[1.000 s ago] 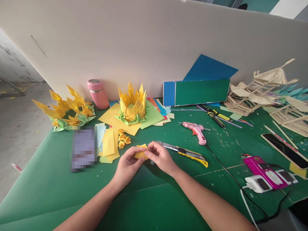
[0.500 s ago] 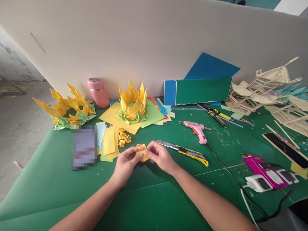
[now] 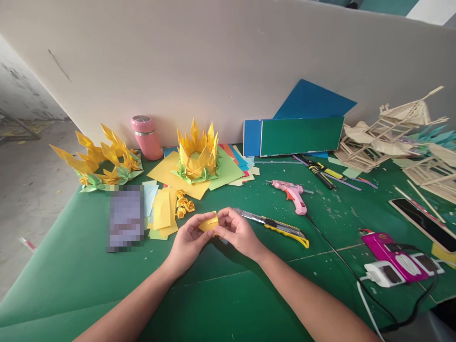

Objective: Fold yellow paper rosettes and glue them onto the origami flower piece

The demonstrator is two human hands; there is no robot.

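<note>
A small folded piece of yellow paper [image 3: 208, 224] is pinched between my two hands above the green table. My left hand [image 3: 190, 237] grips its left side with thumb and fingers. On its right side, my right hand [image 3: 237, 232] holds the edge in a thumb-and-finger pinch. Several small folded yellow paper flowers [image 3: 184, 205] lie just beyond my left hand, beside a stack of yellow paper sheets [image 3: 162, 210]. A yellow utility knife [image 3: 278, 227], its blade extended, rests right of my right hand.
Two yellow paper crowns [image 3: 197, 156] [image 3: 103, 159] stand at the back and left. A pink glue gun [image 3: 292, 194] with a cord, a magenta power strip [image 3: 395, 254], a phone [image 3: 423, 223] and stick models [image 3: 377, 142] occupy the right. A pink bottle [image 3: 147, 137] stands by the wall.
The yellow paper has been turned between my fingers and now shows a flatter face with a folded edge. Both hands stay in nearly the same place.
</note>
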